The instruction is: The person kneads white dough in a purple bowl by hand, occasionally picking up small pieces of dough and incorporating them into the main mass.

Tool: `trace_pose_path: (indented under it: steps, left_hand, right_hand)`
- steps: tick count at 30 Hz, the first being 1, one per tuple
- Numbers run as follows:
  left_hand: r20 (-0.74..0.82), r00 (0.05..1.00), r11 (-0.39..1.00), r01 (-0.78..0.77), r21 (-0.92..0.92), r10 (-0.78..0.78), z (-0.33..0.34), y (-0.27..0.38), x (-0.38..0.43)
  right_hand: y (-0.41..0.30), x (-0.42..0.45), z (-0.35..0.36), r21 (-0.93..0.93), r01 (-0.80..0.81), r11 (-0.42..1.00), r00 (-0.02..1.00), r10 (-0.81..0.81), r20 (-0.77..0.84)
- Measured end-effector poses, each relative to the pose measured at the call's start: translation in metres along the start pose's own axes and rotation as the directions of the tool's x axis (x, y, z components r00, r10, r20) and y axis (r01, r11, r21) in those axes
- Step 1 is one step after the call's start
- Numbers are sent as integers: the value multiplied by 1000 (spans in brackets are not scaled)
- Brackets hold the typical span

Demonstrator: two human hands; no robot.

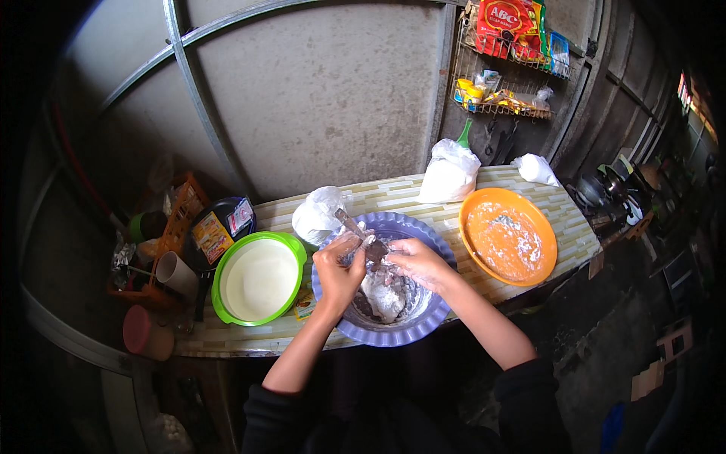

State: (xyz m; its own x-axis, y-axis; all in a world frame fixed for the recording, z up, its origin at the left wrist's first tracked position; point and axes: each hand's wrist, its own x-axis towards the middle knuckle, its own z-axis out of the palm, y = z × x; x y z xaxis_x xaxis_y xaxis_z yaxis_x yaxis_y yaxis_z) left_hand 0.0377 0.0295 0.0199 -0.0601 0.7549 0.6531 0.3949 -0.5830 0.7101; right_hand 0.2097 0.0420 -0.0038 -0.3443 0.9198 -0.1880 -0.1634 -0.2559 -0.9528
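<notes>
Both hands are over a purple basin (pixel 391 339) with a scalloped rim. My left hand (pixel 342 264) grips a metal spoon (pixel 350 222) by its handle, and white dough sticks to my fingers. At the spoon's bowl end, the fingers of my right hand (pixel 418 262) are bent close to it and floury; whether they touch the metal or only the dough on it is hard to see. Beneath them a lump of white, floury dough (pixel 385 298) lies in the basin. Flour smears coat the basin's inner wall.
An orange plate (pixel 507 235) dusted with flour stands right of the basin. To the left is a green-rimmed white bowl (pixel 260 278). Behind stand plastic bags of white powder (pixel 451 173) (pixel 317 215). A frying pan (pixel 198 218) holding packets and an orange crate (pixel 187 210) crowd the far left.
</notes>
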Motion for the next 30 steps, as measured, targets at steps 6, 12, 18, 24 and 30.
trace_pose_path:
  steps: [6, 12, 18, 24, 30]
  left_hand:
    - [42, 998, 999, -45, 11, 45, 1, -10, -4]
    - [42, 997, 998, -68, -11, 68, 3, -14, -6]
    - [111, 992, 998, -55, -4, 55, 2, -13, -8]
    - [-43, 998, 998, -34, 43, 35, 1, -14, -3]
    - [21, 991, 989, 137, -50, -136, -1, -9, 0]
  right_hand:
    - [3, 6, 0, 3, 5, 1000, 997, -5, 81]
    - [1, 2, 5, 82, -66, 994, 998, 64, 29]
    - [3, 4, 1, -24, -22, 999, 999, 23, 35]
    - [17, 3, -4, -599, 250, 760, 903, -406, -138]
    - [12, 2, -11, -422, 270, 865, 920, -361, -151]
